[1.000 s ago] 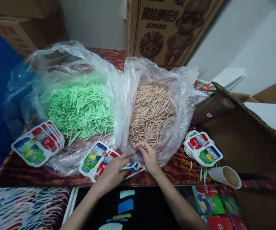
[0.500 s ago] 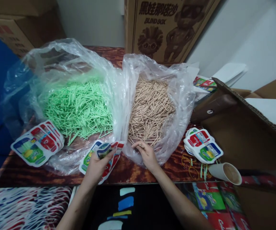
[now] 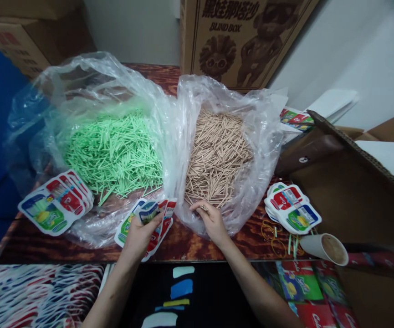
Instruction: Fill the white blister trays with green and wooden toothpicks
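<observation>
At the tan pile (image 3: 218, 159), my right hand (image 3: 213, 223) pinches sticks (image 3: 204, 207); left of it, my left hand (image 3: 138, 234) clamps a card (image 3: 166, 222), apparently for steadiness.

Heaped tan sticks (image 3: 217, 157), tilted printed card (image 3: 166, 218)

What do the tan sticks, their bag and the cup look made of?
Tan sticks: paper or wood, can't tell; matte, uniformly tan.
Bag: likely thin plastic film; glossy, see-through, crinkled highlights.
Cup: probably paper, smooth pale outside; plastic isn't ruled out.
</observation>
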A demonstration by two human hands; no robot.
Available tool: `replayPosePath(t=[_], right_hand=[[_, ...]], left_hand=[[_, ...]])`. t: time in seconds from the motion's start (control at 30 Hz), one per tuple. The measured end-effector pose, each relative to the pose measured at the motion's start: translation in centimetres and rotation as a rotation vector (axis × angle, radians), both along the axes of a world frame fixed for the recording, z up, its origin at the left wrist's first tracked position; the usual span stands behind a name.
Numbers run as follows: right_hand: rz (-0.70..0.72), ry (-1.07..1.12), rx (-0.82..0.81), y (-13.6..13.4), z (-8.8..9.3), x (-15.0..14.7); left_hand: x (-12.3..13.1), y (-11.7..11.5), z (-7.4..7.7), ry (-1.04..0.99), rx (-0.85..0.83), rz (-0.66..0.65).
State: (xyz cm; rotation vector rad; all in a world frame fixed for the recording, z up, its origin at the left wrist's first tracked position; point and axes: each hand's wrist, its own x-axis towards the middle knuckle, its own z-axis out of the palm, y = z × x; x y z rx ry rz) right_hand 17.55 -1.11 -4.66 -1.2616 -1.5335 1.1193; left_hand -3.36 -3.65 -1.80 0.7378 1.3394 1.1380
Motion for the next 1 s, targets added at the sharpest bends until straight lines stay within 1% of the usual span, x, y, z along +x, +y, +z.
replayPosePath(t=[0.17, 0.37, 0.47, 0.6, 0.7, 0.77, 0.87, 0.93, 1.0], right_hand=[[0.006, -0.006, 0.011, 0.0, 0.0, 0.0], [0.005, -0.007, 0.023, 0.0, 0.0, 0.0], [0.0, -0.007, 0.017, 0.0, 0.0, 0.0], [-0.008, 0.003, 0.001, -0.2, -0.1, -0.1], [-0.028, 0.056, -0.037, -0.1, 0.2, 0.0], [-0.085, 0.186, -0.114, 0.2, 1.1, 0.0], [-0.165, 0.52, -0.276, 1.5, 3.8, -0.1], [-0.131, 0.727, -0.298, 2.5, 5.9, -0.5], [-0.064, 0.847, -0.317, 3.3, 7.7, -1.3]], left_hand=[[0.1, 0.0, 0.6, 0.015, 0.028, 0.053], [0.2, 0.3, 0.7, 0.046, 0.075, 0.064], [0.2, 0.6, 1.2, 0.091, 0.114, 0.014], [0.5, 0.9, 2.1, 0.21, 0.125, -0.076], [0.8, 0.8, 2.2, 0.302, 0.15, -0.122], [1.0, 0.7, 2.0, 0.36, 0.184, -0.153], [1.3, 0.6, 1.7, 0.422, 0.211, -0.211], [1.5, 0.7, 1.7, 0.436, 0.218, -0.249], [1.8, 0.7, 1.7, 0.429, 0.222, -0.271]])
